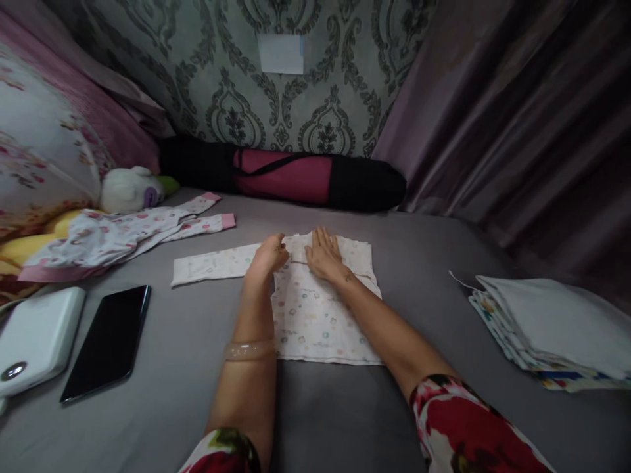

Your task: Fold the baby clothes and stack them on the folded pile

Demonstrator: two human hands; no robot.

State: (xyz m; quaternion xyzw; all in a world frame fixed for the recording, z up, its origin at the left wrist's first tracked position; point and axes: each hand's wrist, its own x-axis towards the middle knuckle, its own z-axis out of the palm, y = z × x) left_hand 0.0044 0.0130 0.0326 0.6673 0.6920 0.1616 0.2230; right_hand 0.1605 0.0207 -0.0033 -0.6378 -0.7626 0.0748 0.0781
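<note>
A small white long-sleeved shirt (pixel 315 322) with a pale print lies flat on the bed, its hem toward me. One sleeve (pixel 211 264) stretches out to the left, while the other appears folded across the upper part. My left hand (pixel 270 255) is at the left shoulder, where that sleeve joins the body. Its fingers are curled in on the cloth, and the fingertips are partly hidden. On the upper middle of the shirt, near the neckline, my right hand (pixel 324 253) lies flat with its fingers stretched out, holding nothing.
Left are printed pants with pink cuffs (pixel 133 233), a plush toy (pixel 129 189), a black phone (pixel 109 341) and a white power bank (pixel 42 338). A stack of folded cloths (pixel 557 328) sits at right. A long black and red bag (pixel 286 177) lies along the wall.
</note>
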